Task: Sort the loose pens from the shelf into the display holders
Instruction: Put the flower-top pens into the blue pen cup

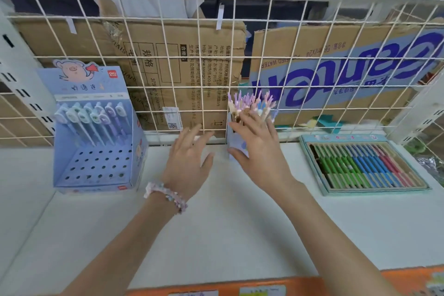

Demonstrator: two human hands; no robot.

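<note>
A blue stepped display holder [96, 161] stands at the left of the white shelf, with several pastel pens [93, 118] in its back rows and empty holes in front. A small lilac holder [234, 142] full of pens with pastel rabbit-ear tops [252, 103] stands against the wire grid at the middle. My right hand [259, 149] reaches onto it, fingers spread over the pens and thumb against the holder's front; the blur hides whether it grips. My left hand [189, 161], fingers straight and holding nothing, hovers just left of that holder. A bead bracelet is on the left wrist.
A flat teal tray [312, 168] of green, blue and red pens lies at the right. A white wire grid [165, 94] closes the shelf's back, with cardboard boxes [348, 72] behind it. An orange price strip [240, 283] runs along the front edge.
</note>
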